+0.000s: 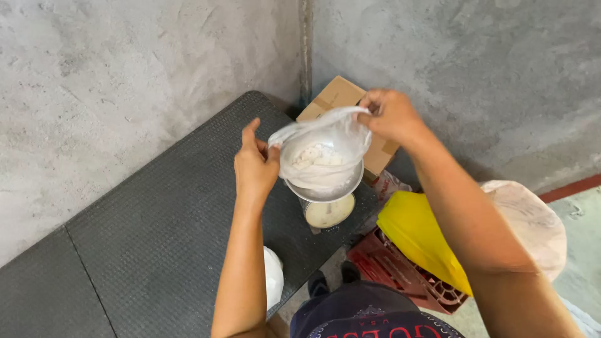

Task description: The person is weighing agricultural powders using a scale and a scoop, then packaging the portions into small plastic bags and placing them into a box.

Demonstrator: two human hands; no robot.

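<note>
Head cam: we've got two hands on one clear plastic bag (322,159) of white lumps, left hand (255,166) and right hand (391,116) each pinching its rim, resting in one metal scale pan (325,191). One cardboard box (341,100) behind, one yellow bag (419,235) beside.

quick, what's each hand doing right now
Left hand: closed, pinching the left edge of the clear plastic bag.
Right hand: closed, gripping the bag's right edge.
</note>
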